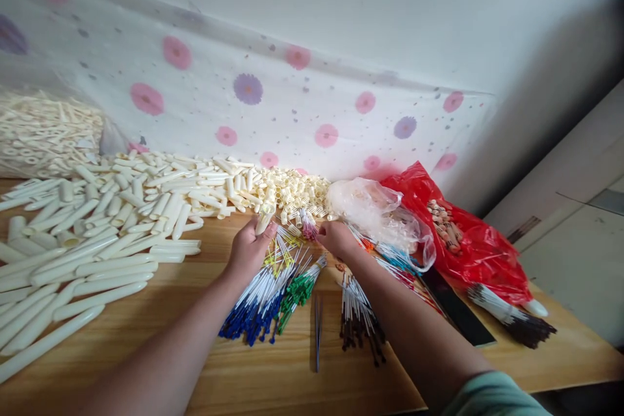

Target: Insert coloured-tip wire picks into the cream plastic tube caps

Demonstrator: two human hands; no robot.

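My left hand (247,248) is closed around a short cream plastic tube (264,220), held above the wooden table (273,377). My right hand (335,238) is pinched shut just to the right, fingers down among thin sticks with coloured tips (308,226); what it grips is too small to name. Between and below the hands lie bundles of white sticks with blue tips (253,312), green tips (297,291) and brown tips (358,322). A pile of small cream rings (295,192) sits just behind the hands.
Long and short cream tubes (88,253) cover the table's left half. Tweezers (318,328) lie near the front. A clear bag (380,214), a red bag (468,240), a black strip (455,309) and a dark-tipped bundle (511,318) lie right. A flowered sheet (253,97) hangs behind.
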